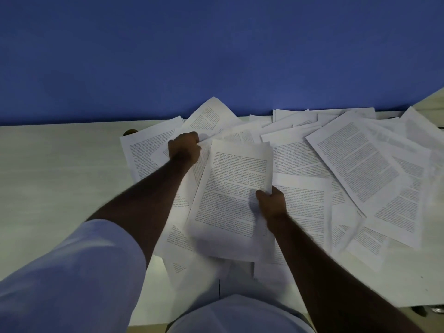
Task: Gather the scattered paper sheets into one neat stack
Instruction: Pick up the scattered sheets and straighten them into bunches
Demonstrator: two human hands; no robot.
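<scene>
Thin white printed sheets (355, 159) lie scattered and overlapping across the pale table (60, 164). Your right hand (272, 203) pinches a small stack (233, 195) by its right edge; your left hand (183, 147) is fisted on a sheet's corner (206, 141).

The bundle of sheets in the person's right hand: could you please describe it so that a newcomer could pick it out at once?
Start at the pale table under the blue wall, where printed pages lie scattered. Near the middle, the right hand pinches the right edge of the bundle of sheets. Unlike the flat loose pages around it, it is lifted and slightly curled.
</scene>
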